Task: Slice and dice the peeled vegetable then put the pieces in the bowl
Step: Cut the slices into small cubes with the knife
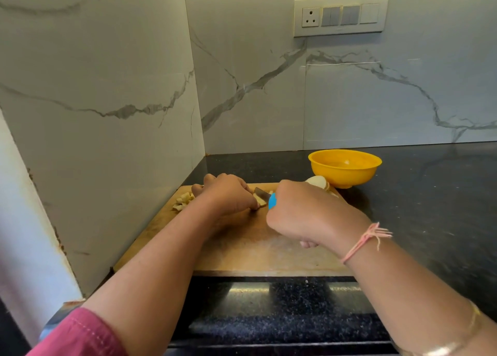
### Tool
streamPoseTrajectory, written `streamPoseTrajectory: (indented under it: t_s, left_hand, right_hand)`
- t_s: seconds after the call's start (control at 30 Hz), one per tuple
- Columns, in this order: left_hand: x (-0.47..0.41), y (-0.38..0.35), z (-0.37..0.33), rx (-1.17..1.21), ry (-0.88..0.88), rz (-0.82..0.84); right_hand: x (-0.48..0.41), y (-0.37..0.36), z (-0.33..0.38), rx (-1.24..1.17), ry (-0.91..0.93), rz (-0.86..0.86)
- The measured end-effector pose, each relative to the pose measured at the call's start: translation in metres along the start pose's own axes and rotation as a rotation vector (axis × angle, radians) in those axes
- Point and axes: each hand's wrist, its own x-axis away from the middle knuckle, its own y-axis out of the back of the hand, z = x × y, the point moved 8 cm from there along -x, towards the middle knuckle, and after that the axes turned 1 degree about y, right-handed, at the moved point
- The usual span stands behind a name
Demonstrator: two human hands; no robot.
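Black stone counter point(430, 207) carries our wooden board point(242, 248). Our left hand point(228, 194) pinches the pale slices point(260, 201) with curled fingers, and our right hand point(304, 213) grips the blue-handled knife point(271, 201). Diced pieces point(184, 200) lie at 10 o'clock on the board, the uncut piece point(318, 181) at 2 o'clock beside the yellow bowl point(347, 176). We judge the flesh light, firm and a little slippery, so we should hold it flat side down

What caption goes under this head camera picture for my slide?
Right hand cuts vegetable strips with a blue-handled knife, left hand holding them, yellow bowl nearby.
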Motion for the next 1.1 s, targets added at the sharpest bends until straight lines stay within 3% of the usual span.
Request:
streamPoseTrajectory:
  t_s: [0.3,0.53,1.1]
  left_hand:
    - [0.002,0.001,-0.001,-0.028,-0.008,0.019]
    - [-0.005,0.003,0.005,0.043,-0.002,-0.017]
    - [-0.016,0.000,0.008,0.053,0.021,-0.075]
  right_hand:
    - [0.053,0.003,-0.004,0.187,0.100,0.006]
    - [0.036,0.010,-0.009,0.082,0.067,-0.103]
    - [0.015,-0.006,0.004,0.171,0.106,-0.042]
